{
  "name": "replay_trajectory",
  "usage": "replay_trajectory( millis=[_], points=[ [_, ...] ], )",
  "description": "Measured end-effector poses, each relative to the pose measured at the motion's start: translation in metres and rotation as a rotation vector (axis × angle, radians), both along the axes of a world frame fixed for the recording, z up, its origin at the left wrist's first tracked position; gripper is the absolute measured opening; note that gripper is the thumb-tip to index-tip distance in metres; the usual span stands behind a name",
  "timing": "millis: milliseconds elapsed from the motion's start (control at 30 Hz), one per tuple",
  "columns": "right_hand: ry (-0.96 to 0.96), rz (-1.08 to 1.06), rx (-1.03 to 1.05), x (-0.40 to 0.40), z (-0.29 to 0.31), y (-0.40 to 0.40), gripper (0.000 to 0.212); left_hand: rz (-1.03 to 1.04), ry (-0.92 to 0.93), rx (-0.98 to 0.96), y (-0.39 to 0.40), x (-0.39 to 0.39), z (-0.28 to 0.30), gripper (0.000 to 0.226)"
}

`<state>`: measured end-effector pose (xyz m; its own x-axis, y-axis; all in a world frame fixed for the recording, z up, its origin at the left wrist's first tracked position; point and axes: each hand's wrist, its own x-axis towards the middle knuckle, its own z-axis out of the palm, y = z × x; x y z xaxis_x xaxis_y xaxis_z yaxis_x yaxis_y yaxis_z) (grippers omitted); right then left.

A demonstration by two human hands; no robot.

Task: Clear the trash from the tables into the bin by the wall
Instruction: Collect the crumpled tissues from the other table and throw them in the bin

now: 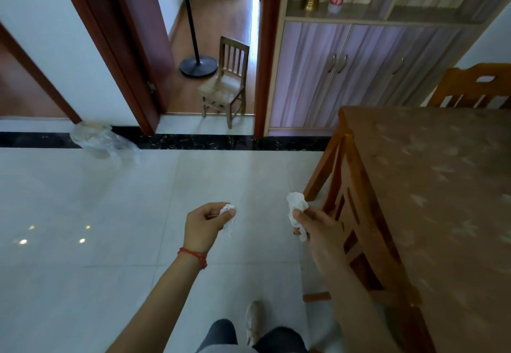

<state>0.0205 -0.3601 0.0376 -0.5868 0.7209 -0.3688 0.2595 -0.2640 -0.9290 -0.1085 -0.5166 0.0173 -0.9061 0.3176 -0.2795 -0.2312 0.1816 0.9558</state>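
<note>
Both arms reach out over a pale tiled floor (110,214), each hand closed around a piece of trash. The left hand (203,225), with a red string (193,256) at its wrist, is curled into a loose fist, and its fingertips pinch a small crumpled white tissue (229,218) that sticks out just past the knuckles and hangs a little below them. The right hand (315,225) grips a larger crumpled tissue (296,211); the paper rises above the thumb and trails down under the fingers, so only 2 ends of it show. The 2 hands are held apart, with bare floor between them. Just to the right of the right hand stands a wooden chair (359,228) pushed in against a table (442,214) covered by a patterned brown cloth. Far ahead and to the left of the left hand, against the white wall by a dark floor strip, sits the bin (95,137), a small container lined with a loose clear plastic bag; the blur there makes its contents hard to read, though something pale seems to lie inside. Straight ahead of the hands, in the doorway, stand a small wooden chair (225,87) and the round base of a floor fan (198,66).
</note>
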Motion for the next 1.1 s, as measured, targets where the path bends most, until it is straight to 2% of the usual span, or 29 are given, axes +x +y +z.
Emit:
replay_trajectory(
  millis=[100, 200, 333, 500, 633, 767, 867, 967, 1100],
  points=[
    [-0.017, 0.043, -0.009, -0.030, 0.005, 0.027, 0.008, 0.007, 0.011, 0.005, 0.022, -0.029, 0.004, 0.011],
    [-0.053, 0.039, -0.015, -0.063, 0.003, 0.048, 0.001, -0.004, 0.017, -0.012, 0.044, -0.061, 0.002, 0.013],
    [-0.048, 0.021, -0.040, -0.115, -0.002, 0.076, 0.013, -0.012, 0.002, -0.012, 0.076, -0.114, -0.005, 0.013],
    [-0.037, -0.012, -0.065, -0.199, -0.008, 0.111, 0.006, -0.052, -0.012, -0.032, 0.116, -0.202, -0.013, 0.014],
    [-0.039, -0.052, -0.088, -0.268, -0.009, 0.141, 0.014, -0.098, -0.009, -0.053, 0.150, -0.275, -0.011, 0.017],
    [-0.035, -0.074, -0.076, -0.319, -0.009, 0.172, 0.013, -0.128, -0.013, -0.053, 0.185, -0.336, -0.009, 0.016],
    [-0.067, -0.085, -0.127, -0.349, -0.012, 0.193, 0.004, -0.138, -0.023, -0.054, 0.212, -0.371, -0.010, 0.014],
    [-0.039, -0.132, -0.222, -0.378, -0.017, 0.221, 0.011, -0.143, -0.046, -0.049, 0.242, -0.402, -0.012, 0.013],
    [0.000, -0.167, -0.233, -0.419, -0.020, 0.270, 0.008, -0.166, -0.057, -0.045, 0.288, -0.440, -0.015, 0.007]
  ],
)
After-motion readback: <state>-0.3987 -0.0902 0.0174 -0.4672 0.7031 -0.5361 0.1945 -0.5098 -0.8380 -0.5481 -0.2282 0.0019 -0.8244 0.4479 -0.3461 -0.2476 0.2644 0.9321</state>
